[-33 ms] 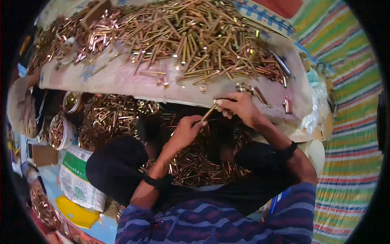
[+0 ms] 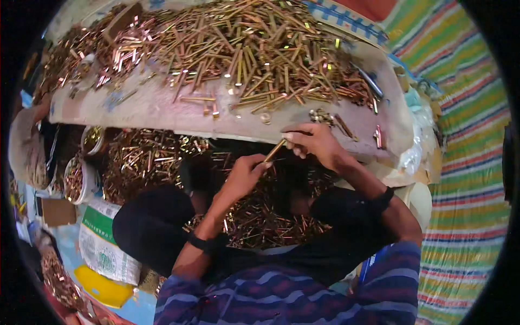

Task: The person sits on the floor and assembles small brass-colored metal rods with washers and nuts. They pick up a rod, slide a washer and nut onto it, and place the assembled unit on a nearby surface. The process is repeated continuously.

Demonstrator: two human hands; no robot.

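Note:
A slim gold-coloured metal bolt (image 2: 275,151) spans the gap between my two hands, slanting up to the right. Its lower end is pinched by the thumb and fingers of my left hand (image 2: 244,176). My right hand (image 2: 314,143) grips the upper end at its fingertips, which hide whatever is on that end. Both hands are just off the near edge of the pale, cloth-covered table (image 2: 244,120). A small pile of nuts or washers (image 2: 320,116) lies on the cloth beyond my right hand, beside a loose dark bolt (image 2: 345,127).
A large heap of similar bolts (image 2: 254,49) covers the table's far side, with a silver tube (image 2: 370,82) at its right. More bolts (image 2: 265,225) are piled below, between my knees. White buckets (image 2: 91,181) and a printed sack (image 2: 103,244) stand at left, near another person's arm (image 2: 40,111).
The whole view has shifted slightly. My hands keep the same grip on the bolt, with no clear movement between them.

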